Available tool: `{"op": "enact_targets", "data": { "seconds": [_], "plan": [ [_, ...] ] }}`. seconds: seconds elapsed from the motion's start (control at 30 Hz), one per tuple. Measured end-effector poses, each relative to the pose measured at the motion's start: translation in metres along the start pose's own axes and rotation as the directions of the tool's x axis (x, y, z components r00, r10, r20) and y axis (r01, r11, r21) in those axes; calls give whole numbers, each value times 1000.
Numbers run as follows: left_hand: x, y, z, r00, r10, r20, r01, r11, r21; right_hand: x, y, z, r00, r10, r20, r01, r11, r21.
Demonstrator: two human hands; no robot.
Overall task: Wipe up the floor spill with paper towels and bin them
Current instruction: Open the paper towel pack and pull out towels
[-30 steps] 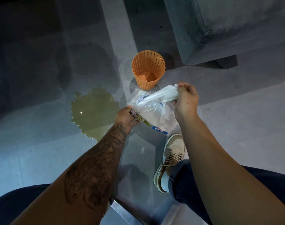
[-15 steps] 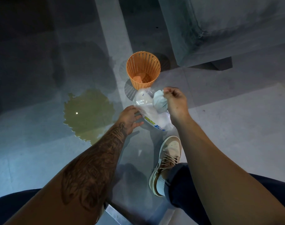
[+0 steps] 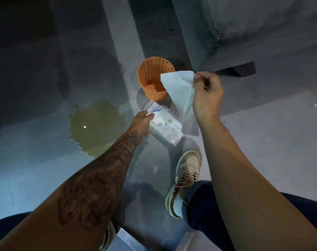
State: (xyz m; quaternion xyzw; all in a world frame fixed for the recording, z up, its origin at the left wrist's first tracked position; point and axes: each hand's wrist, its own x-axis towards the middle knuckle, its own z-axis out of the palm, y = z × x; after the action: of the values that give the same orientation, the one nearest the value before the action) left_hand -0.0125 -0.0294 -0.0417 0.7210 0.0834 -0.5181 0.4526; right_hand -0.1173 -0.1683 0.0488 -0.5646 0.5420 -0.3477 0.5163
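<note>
A yellowish spill (image 3: 96, 126) spreads over the grey floor to the left. My left hand (image 3: 142, 122) grips the plastic pack of paper towels (image 3: 165, 127) at its near end, low over the floor. My right hand (image 3: 207, 93) is raised and pinches the top corner of one white paper towel (image 3: 181, 89), which hangs unfolded and free of the pack. The orange slotted bin (image 3: 154, 78) stands upright just behind the towel, partly hidden by it.
A grey sofa or block (image 3: 244, 29) with a dark foot (image 3: 240, 68) stands at the back right. My right foot in a tan sneaker (image 3: 185, 175) rests on the floor below the pack. A metal edge (image 3: 132, 240) shows at the bottom.
My right hand has pulled a towel out of the pack and lifted it up and to the right, where it now hangs open. My left hand has taken hold of the pack again.
</note>
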Motion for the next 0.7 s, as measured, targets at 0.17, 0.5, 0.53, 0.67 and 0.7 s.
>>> {"op": "enact_targets", "data": {
  "seconds": [0.17, 0.5, 0.53, 0.67, 0.7],
  "plan": [
    [-18, 35, -15, 983, 137, 121, -123, 986, -113, -3, -17, 19, 971, 122, 207, -157, 975, 160],
    [-31, 21, -63, 875, 39, 482, 176, 903, -392, -24, -2, 45, 657, 523, 543, -669, 737, 99],
    [-31, 15, -71, 882, 10, 472, 189, 908, -373, -25, 9, 46, 677, 533, 507, -643, 764, 55],
    [-28, -9, -100, 935, -72, 347, 182, 937, -297, -28, 57, 53, 732, 569, 376, -526, 822, -219],
    [-28, -13, -105, 945, -81, 316, 174, 945, -277, -28, 67, 57, 750, 552, 364, -460, 831, -312]
  ]
}}
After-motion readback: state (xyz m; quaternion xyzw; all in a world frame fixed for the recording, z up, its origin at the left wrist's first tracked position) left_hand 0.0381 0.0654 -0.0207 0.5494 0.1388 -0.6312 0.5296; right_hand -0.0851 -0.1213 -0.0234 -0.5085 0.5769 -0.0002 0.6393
